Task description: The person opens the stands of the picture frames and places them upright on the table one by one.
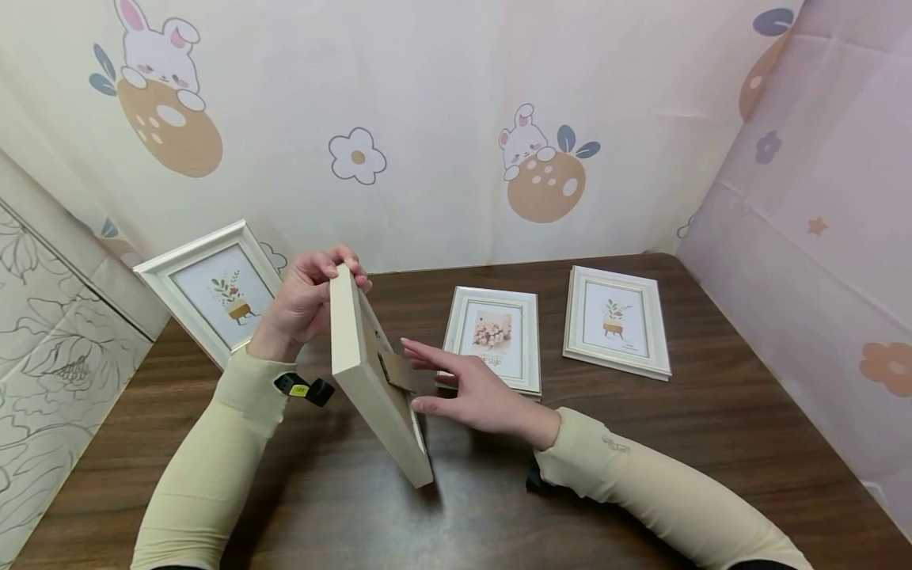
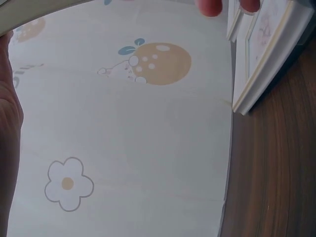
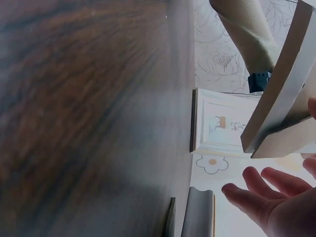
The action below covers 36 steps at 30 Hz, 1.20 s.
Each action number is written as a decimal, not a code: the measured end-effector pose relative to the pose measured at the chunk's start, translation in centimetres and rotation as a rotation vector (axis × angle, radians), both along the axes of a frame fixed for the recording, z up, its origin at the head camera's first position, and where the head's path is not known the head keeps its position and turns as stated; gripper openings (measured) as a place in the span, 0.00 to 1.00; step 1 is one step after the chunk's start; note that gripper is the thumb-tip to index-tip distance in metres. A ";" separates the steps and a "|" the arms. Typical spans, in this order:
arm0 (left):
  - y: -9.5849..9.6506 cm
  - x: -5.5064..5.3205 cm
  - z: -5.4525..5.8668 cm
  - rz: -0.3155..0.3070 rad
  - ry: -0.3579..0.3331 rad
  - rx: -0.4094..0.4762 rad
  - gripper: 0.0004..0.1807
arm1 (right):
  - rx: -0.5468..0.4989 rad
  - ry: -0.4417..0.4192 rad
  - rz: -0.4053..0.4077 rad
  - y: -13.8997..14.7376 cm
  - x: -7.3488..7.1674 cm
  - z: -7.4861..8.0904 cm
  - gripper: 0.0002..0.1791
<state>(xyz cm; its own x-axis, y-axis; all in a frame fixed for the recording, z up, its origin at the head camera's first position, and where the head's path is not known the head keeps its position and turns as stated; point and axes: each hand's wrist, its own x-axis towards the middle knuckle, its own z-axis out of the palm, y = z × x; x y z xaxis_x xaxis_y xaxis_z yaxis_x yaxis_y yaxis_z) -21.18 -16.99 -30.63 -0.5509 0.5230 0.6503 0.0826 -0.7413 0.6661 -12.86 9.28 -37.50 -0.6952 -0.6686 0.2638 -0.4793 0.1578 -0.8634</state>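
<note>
My left hand (image 1: 302, 293) grips a cream picture frame (image 1: 356, 380) by its top edge, thumb on the near side and fingers over the far side. The frame stands tilted, its lower corner close over the table, its brown back turned to the right. A brown easel stand (image 1: 400, 370) juts from that back. My right hand (image 1: 484, 392) reaches in beside the stand with fingers extended and spread, thumb apart below. In the right wrist view, the right hand's fingers (image 3: 252, 197) lie under the stand (image 3: 289, 138), near the back panel.
Another white frame (image 1: 224, 293) with a plant picture stands upright at the left, behind my left forearm. Beyond my right hand is a frame with a flower picture (image 1: 530, 340); farther right, one with a potted plant (image 1: 616, 321). Patterned cloth (image 1: 427, 214) borders the wooden table (image 1: 613, 443).
</note>
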 end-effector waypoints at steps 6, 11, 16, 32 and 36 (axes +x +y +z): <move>0.0 -0.1 -0.1 0.011 0.004 -0.008 0.06 | 0.015 0.020 -0.026 -0.4 0.0 -0.1 0.36; 0.0 0.0 -0.1 0.008 -0.008 -0.009 0.06 | 0.007 0.046 -0.023 -0.5 0.0 -0.1 0.33; 0.0 0.3 0.0 0.009 -0.021 -0.003 0.05 | -0.002 0.062 -0.027 -0.5 -0.2 -0.1 0.31; -0.4 -0.2 -0.4 0.011 0.014 -0.035 0.06 | -0.034 0.067 -0.087 0.6 -0.1 0.0 0.29; -0.6 -0.3 -0.6 0.003 0.034 -0.037 0.06 | -0.008 0.111 -0.102 1.0 -0.2 0.2 0.29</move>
